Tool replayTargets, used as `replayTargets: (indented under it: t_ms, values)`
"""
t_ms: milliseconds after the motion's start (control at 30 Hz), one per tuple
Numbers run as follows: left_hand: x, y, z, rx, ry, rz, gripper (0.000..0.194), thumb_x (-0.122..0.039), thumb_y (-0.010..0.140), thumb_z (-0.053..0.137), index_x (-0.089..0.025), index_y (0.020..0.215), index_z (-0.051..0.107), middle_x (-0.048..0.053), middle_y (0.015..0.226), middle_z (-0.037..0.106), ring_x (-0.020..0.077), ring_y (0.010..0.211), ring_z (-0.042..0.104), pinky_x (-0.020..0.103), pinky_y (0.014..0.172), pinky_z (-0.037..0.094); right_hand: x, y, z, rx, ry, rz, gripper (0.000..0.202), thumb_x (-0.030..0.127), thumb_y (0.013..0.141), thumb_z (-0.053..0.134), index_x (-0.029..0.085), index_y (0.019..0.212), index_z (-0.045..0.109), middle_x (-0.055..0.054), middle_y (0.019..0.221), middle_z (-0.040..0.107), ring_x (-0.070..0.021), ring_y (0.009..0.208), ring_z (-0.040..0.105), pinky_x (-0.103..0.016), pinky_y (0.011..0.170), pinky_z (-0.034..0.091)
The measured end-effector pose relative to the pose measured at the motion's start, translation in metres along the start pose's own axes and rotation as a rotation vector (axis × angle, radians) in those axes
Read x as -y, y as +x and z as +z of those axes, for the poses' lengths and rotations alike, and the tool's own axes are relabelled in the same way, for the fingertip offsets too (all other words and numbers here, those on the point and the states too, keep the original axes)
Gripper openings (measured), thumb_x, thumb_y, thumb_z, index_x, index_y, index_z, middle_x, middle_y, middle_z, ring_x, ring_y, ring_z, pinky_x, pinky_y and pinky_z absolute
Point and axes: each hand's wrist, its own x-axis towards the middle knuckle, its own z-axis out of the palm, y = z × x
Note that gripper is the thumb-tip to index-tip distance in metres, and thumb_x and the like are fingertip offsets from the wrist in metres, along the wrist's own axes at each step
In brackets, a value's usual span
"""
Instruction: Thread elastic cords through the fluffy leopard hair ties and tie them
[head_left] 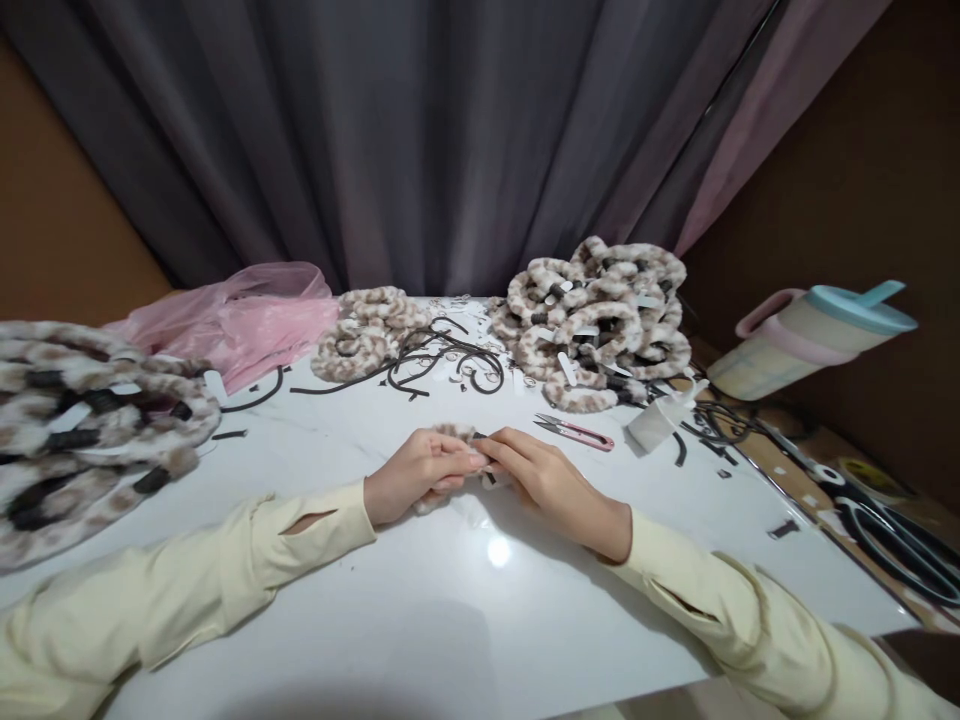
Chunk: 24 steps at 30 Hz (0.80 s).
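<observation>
Both hands meet over the middle of the white table (375, 620), around a small spotted fluffy piece (452, 430). My left hand (424, 470) is closed on the fluffy piece, its thumb and fingers pinching near the tip. My right hand (551, 485) holds the same piece from the other side, fingers bent over a short dark part. A pale scrap, possibly a tag, shows below the fingertips. Pink-handled thread snips (589, 436) lie just beyond my right hand. The hands cover much of the piece.
Fluffy rings are heaped at the left (172, 400), back middle (349, 350) and back right (619, 318). Black tubing (409, 372) lies between. A pink bag (259, 310), white bottle (660, 420), tumbler (795, 335) and black scissors (892, 540) surround the work area.
</observation>
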Motion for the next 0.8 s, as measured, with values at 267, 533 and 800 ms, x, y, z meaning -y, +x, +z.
replayTargets:
  t_ms: [267, 533, 800]
  values:
    - [-0.001, -0.002, 0.002, -0.053, -0.013, 0.014, 0.027, -0.035, 0.074, 0.063, -0.015, 0.061, 0.050, -0.010, 0.041, 0.031, 0.0023, 0.030, 0.021, 0.017, 0.029, 0.013, 0.001, 0.002, -0.002, 0.005, 0.188, 0.030, 0.023, 0.004, 0.084, 0.035, 0.017, 0.100, 0.046, -0.011, 0.091, 0.056, -0.0196, 0.080, 0.054, -0.031, 0.067, 0.049]
    - [-0.003, 0.004, -0.003, -0.102, -0.105, -0.049, 0.025, -0.035, 0.074, 0.063, -0.017, 0.066, 0.048, -0.011, 0.043, 0.025, 0.0022, 0.033, 0.016, 0.016, 0.030, 0.010, -0.003, 0.001, -0.014, -0.015, 0.149, 0.019, 0.034, 0.005, 0.087, 0.036, 0.017, 0.118, 0.041, -0.015, 0.122, 0.049, -0.0208, 0.111, 0.049, -0.034, 0.088, 0.046]
    - [-0.003, 0.004, -0.004, -0.091, -0.118, -0.049, 0.026, -0.035, 0.076, 0.062, -0.017, 0.065, 0.047, -0.011, 0.045, 0.023, 0.0020, 0.035, 0.014, 0.016, 0.032, 0.008, 0.004, 0.005, -0.008, -0.115, -0.340, -0.082, 0.013, 0.024, 0.091, 0.045, 0.014, 0.086, 0.052, -0.012, 0.090, 0.056, -0.0191, 0.072, 0.045, -0.030, 0.059, 0.039]
